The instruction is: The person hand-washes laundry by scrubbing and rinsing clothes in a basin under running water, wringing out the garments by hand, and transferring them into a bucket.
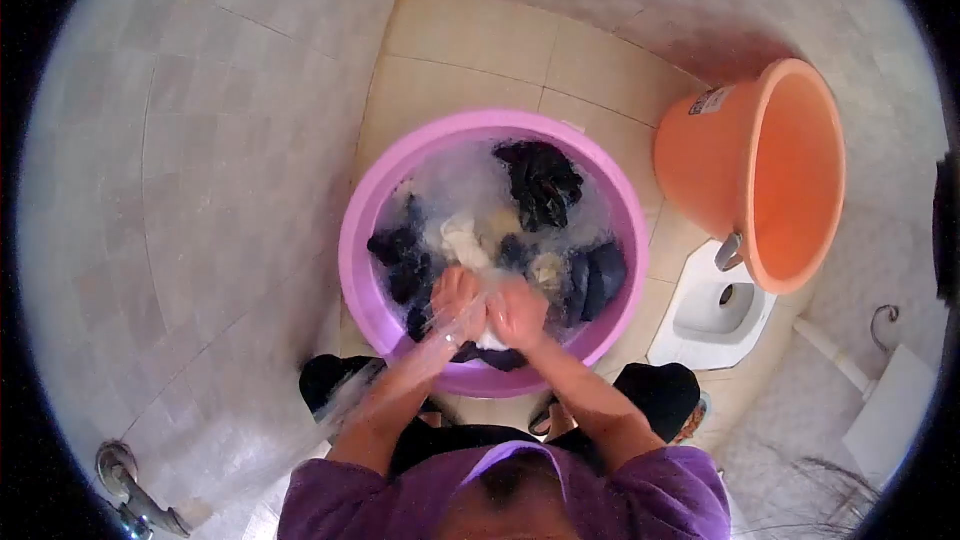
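A large purple basin point(360, 310) on the floor holds cloudy water and several soaked garments. My left hand point(457, 295) and my right hand point(516, 310) are close together over its near half, both closed on a white cloth point(490, 340) that shows below them. Just beyond my fingers floats a cream-white cloth point(460, 240). Dark garments point(400, 260) lie to the left, a black garment point(540, 183) at the far side, and a dark blue garment point(597, 280) at the right. A clear stream of water point(440, 340) crosses my left wrist.
A tall orange bucket point(690, 145) leans tilted by the right wall, above a white squat toilet point(690, 325). A metal tap point(130, 485) is on the wall at lower left. Tiled walls close in on the left and far sides.
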Motion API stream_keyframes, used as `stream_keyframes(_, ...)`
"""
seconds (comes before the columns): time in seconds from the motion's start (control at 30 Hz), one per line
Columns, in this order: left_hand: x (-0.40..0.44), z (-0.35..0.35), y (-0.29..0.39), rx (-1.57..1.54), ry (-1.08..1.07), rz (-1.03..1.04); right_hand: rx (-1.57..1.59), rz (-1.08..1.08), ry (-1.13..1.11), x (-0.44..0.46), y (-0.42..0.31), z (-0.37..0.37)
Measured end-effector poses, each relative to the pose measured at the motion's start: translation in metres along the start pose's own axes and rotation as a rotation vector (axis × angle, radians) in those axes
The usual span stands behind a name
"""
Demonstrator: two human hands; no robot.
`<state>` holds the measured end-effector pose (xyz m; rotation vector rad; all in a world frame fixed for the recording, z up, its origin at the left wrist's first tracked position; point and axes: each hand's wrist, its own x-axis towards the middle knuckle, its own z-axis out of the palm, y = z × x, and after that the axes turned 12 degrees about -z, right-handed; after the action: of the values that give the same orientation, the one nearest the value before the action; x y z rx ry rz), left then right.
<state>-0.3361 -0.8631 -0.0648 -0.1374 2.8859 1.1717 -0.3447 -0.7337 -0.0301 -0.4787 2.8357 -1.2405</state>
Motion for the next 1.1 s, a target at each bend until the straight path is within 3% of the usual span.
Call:
stream_keyframes(0.1,0.022,0.013,-0.019,0.118,-0.183,-0.069,0.009,0.220,-0.268,0.033,0.012,0.000)
stream_keyframes(0.13,0.040,0.003,-0.007,0.060,-0.251,-0.284,0.033,0.316,-0.349,0.056,0.009,-0.006)
stream_keyframes(0.17,0.054,0.000,0.001,0.001,-0.321,-0.497,0.049,0.380,-0.378,0.070,0.012,-0.006)
stream_keyframes(0.27,0.071,0.029,-0.037,0.079,-0.342,-0.550,0.106,0.463,-0.355,0.089,0.047,0.026)
stream_keyframes(0.33,0.085,0.017,-0.025,-0.086,-0.175,-0.526,-0.125,0.117,-0.791,0.114,0.062,0.030)
stream_keyframes(0.4,0.124,0.142,-0.194,0.045,0.022,-0.051,0.013,0.069,-0.317,0.109,0.080,0.054)
stream_keyframes(0.43,0.126,0.073,-0.101,0.194,-0.128,-0.303,0.014,0.071,-0.297,0.109,0.061,0.034)
stream_keyframes(0.47,0.130,-0.007,0.007,0.390,-0.314,-0.525,-0.180,0.091,-0.336,0.114,0.019,-0.004)
stream_keyframes(0.5,0.124,-0.018,0.019,0.403,-0.314,-0.520,-0.376,0.112,-0.384,0.111,-0.006,-0.025)
stream_keyframes(0.53,0.125,-0.018,0.037,0.375,-0.222,-0.438,-0.380,0.112,-0.374,0.101,0.005,-0.039)
stream_keyframes(0.6,0.122,-0.012,0.026,0.326,-0.104,-0.346,-0.327,0.098,0.124,0.083,0.026,-0.057)
stream_keyframes(0.67,0.123,0.014,-0.011,0.178,0.044,0.081,-0.062,0.360,0.190,0.085,0.052,-0.048)
stream_keyframes(0.7,0.112,0.014,-0.005,0.007,-0.084,-0.091,-0.085,0.365,0.219,0.091,0.065,-0.035)
stream_keyframes(0.87,0.086,0.023,-0.013,-0.287,-0.054,-0.032,-0.090,0.397,0.082,0.110,0.063,-0.019)
stream_keyframes(0.93,0.078,-0.002,0.016,-1.154,-0.137,-0.347,-0.116,0.102,-0.013,0.090,0.047,-0.029)
stream_keyframes(0.97,0.085,-0.016,0.035,-1.331,-0.245,-0.476,-0.130,0.030,-0.016,0.078,0.031,-0.041)
stream_keyframes(1.03,0.096,-0.039,0.042,-1.185,-0.312,-0.362,-0.180,-0.161,0.096,0.044,0.012,-0.047)
stream_keyframes(1.07,0.099,-0.051,0.050,-1.026,-0.374,-0.249,-0.147,-0.151,0.017,0.031,-0.002,-0.058)
stream_keyframes(1.1,0.091,-0.063,0.091,-1.139,-0.359,-0.613,-0.144,-0.177,-0.008,0.017,-0.012,-0.063)
